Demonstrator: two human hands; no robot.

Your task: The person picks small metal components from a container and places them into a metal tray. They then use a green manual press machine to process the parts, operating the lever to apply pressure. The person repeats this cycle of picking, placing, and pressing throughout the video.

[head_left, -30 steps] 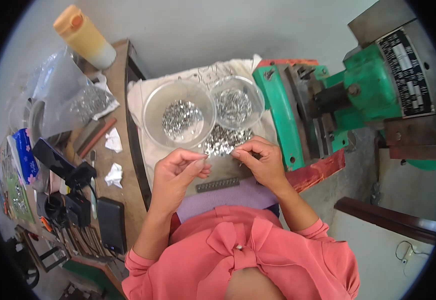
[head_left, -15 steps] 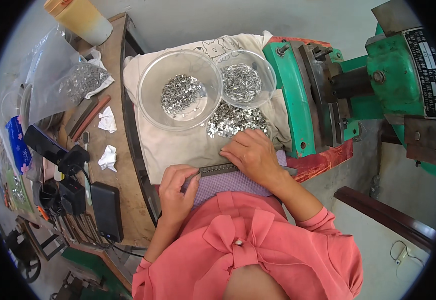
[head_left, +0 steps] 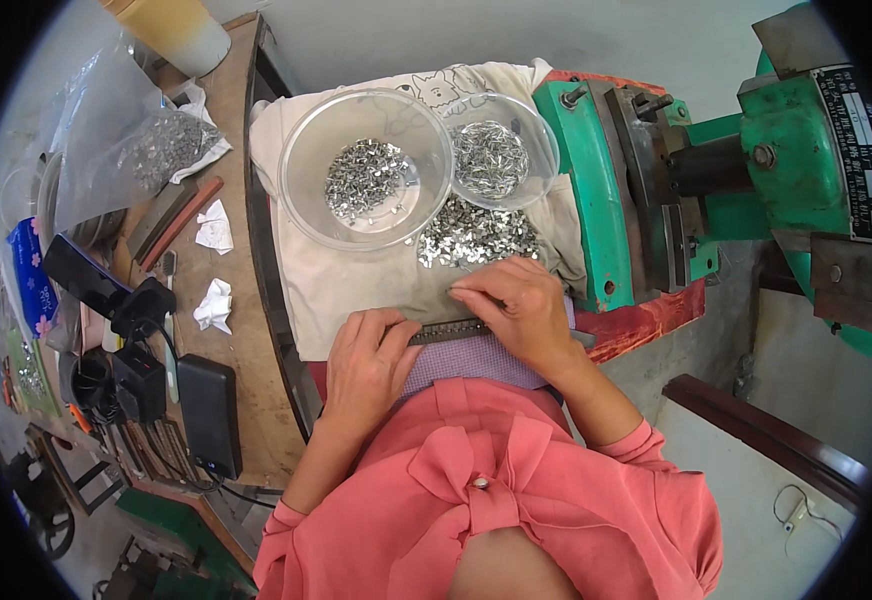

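Observation:
A dark, narrow metal strip (head_left: 448,331) with a row of small notches lies across the near edge of the cloth, by my lap. My left hand (head_left: 361,362) grips its left end between thumb and fingers. Over the strip's right part, my right hand (head_left: 524,312) is closed in a pinch; whatever its fingertips hold is too small to make out. Just beyond that hand is a loose pile of small shiny metal pieces (head_left: 478,236). A large clear tub (head_left: 291,165) with similar pieces and a smaller clear tub (head_left: 552,150) of thin metal pins stand behind.
A green press (head_left: 596,220) with a heavy ram stands to the right on a red base (head_left: 656,318). On the left, a wooden bench (head_left: 261,400) carries a bag of metal bits (head_left: 161,155), a phone on a holder (head_left: 86,275), a black power bank (head_left: 208,415) and crumpled paper (head_left: 214,305).
My left hand has slid right along the strip, covering more of its left end. My right hand has shifted slightly right, still pinched. The view has tilted a little.

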